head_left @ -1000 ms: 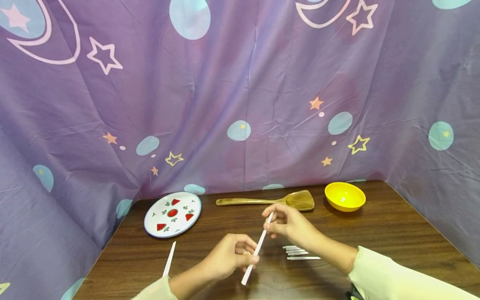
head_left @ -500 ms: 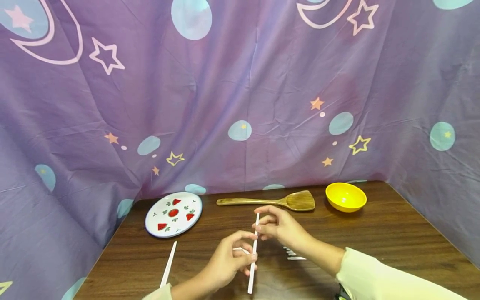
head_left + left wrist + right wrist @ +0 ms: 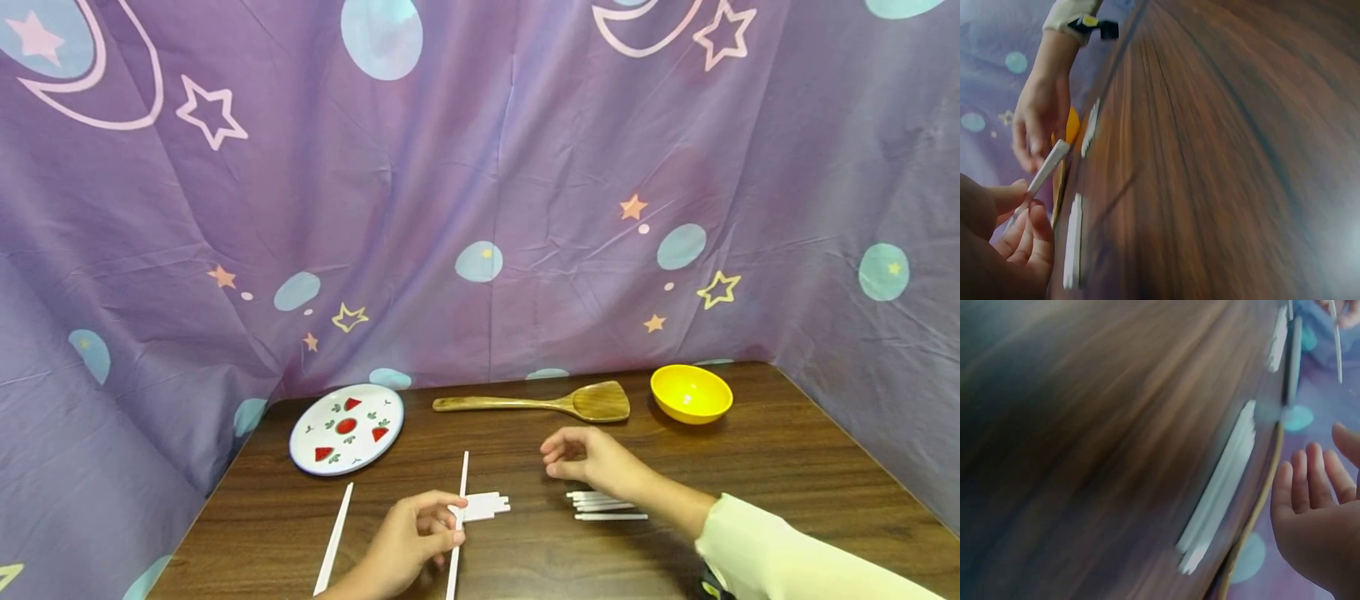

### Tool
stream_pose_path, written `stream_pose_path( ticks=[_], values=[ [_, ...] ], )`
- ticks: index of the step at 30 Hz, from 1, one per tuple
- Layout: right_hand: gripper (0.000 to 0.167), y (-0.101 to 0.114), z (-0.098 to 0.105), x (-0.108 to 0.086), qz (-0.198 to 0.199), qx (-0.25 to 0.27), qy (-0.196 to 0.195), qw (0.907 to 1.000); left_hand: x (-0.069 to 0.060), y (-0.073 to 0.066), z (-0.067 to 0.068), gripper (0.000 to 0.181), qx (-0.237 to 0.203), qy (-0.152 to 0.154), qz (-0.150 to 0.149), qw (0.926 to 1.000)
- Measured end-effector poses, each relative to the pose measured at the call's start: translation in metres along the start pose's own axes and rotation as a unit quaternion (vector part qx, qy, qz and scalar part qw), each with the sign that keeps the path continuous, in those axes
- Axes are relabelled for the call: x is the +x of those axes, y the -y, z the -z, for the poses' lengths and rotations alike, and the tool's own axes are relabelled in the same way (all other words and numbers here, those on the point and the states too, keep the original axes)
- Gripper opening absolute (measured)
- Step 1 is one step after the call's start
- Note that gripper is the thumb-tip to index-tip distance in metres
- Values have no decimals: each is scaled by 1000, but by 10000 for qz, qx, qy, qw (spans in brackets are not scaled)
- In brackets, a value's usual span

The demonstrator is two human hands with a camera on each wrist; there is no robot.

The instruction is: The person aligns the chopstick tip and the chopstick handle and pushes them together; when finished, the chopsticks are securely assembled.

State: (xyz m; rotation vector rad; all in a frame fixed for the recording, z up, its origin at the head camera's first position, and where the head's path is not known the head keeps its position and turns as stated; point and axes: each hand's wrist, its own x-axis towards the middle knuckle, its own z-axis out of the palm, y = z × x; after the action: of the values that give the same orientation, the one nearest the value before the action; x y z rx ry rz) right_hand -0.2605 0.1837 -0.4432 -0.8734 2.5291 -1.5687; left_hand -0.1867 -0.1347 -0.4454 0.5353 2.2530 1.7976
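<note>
My left hand pinches a white chopstick between thumb and fingers, above the table. The chopstick stands nearly lengthwise in the head view; the left wrist view shows its blunt end. Just behind it, several white chopsticks lie side by side, partly hidden by the hand. My right hand hovers with nothing in it, fingers loosely bent, spread apart in the right wrist view. Below it, another bunch of white chopsticks lies on the table, its right end partly covered by the forearm.
One or more tapered white chopsticks lie at the left. A plate with watermelon drawings stands at the back left, a wooden spatula along the back, a yellow bowl at the back right. A purple curtain hangs behind the table.
Both hands held the chopstick before. The right hand has let go and moved right; the left hand has carried the chopstick left, uncovering the middle bunch.
</note>
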Motion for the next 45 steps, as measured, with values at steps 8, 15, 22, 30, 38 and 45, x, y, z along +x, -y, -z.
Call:
stream_pose_path(
  ticks=[8, 15, 22, 30, 38, 45],
  values=[
    [22, -22, 19, -19, 5, -530, 325, 9981, -12, 15, 27, 35, 990, -111, 61, 9950],
    [23, -31, 29, -31, 30, -855, 593, 9946, -19, 24, 54, 32, 1786, -97, -215, 9836],
    [21, -34, 30, -33, 119, -1013, 697, 9923, -23, 29, 75, 29, 2557, -167, -491, 9654],
    [22, -35, 27, -33, -30, -1113, 668, 9915, -25, 32, 91, 27, 3481, -200, -633, 9351],
    [22, -34, 27, -33, -107, -1084, 699, 9916, -30, 31, 99, 28, 4489, -161, -694, 8907],
    [21, -33, 27, -33, -159, -1099, 707, 9913, -39, 34, 105, 25, 4767, -551, -689, 8746]
  ],
)
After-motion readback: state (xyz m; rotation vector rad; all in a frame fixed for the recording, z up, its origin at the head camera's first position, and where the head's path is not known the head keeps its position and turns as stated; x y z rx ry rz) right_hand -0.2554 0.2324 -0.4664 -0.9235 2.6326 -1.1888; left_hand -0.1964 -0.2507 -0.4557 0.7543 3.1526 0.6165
